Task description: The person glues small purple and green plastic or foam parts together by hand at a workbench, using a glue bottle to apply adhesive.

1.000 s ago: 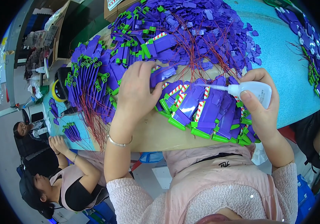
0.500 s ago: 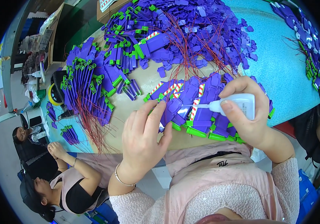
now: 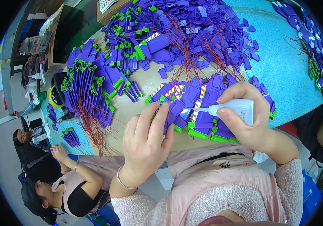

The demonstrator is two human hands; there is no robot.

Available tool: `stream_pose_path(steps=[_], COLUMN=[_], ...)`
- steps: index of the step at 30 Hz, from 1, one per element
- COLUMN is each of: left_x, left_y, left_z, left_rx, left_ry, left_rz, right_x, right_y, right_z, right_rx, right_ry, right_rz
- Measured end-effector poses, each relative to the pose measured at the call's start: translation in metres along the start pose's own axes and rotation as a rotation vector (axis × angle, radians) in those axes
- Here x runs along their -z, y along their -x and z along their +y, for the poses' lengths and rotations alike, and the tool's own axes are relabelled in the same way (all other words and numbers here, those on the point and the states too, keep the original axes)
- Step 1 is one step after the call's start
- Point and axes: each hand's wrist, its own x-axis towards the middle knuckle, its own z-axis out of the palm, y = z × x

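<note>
My right hand (image 3: 258, 130) grips a white squeeze bottle (image 3: 240, 109) lying almost level. Its thin nozzle points left, with the tip close to a flat purple plastic piece (image 3: 175, 109). Closed around that piece's left side is my left hand (image 3: 142, 139), fingertips and thumb pinching; part of the piece is hidden behind the fingers. Beneath and beside both hands lies a row of purple parts with green ends (image 3: 198, 133), some bearing red-and-white striped strips (image 3: 201, 92).
Loose purple pieces (image 3: 214, 34) are heaped at the far side, with red wires (image 3: 184, 49) across them. Purple-and-green parts (image 3: 86, 75) with wires lie left. More parts (image 3: 314, 67) lie far right. A co-worker (image 3: 78, 180) sits at left, near a yellow tape roll (image 3: 52, 96).
My right hand has shifted the bottle slightly left, bringing its nozzle tip nearer the purple piece. My left hand has barely moved. The co-worker's hands have moved slightly to the right.
</note>
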Motion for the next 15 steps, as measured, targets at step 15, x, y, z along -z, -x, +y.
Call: stream_pose_path(steps=[15], left_x=[-0.0026], left_y=[-0.0013], left_z=[0.0031], left_rx=[-0.087], left_ry=[-0.125], left_rz=[0.091], right_x=[0.0004], right_y=[-0.0046], right_z=[0.0032], right_rx=[0.126], right_ry=[-0.042], right_rz=[0.049])
